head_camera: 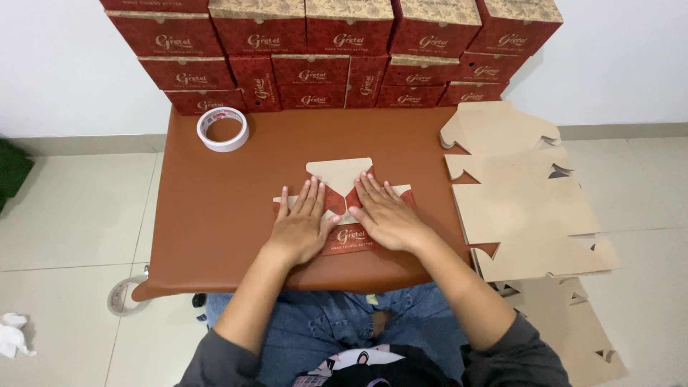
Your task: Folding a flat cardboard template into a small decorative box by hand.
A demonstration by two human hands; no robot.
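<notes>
On brown table (pixel 215 215), left hand (pixel 301 226), right hand (pixel 387 215) flat, unclenched, on carton blank (pixel 340 175).

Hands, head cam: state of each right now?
Left hand: open, flat, palm down pressing the box blank.
Right hand: open, flat, palm down on the same blank; neither hand grips anything.
</notes>
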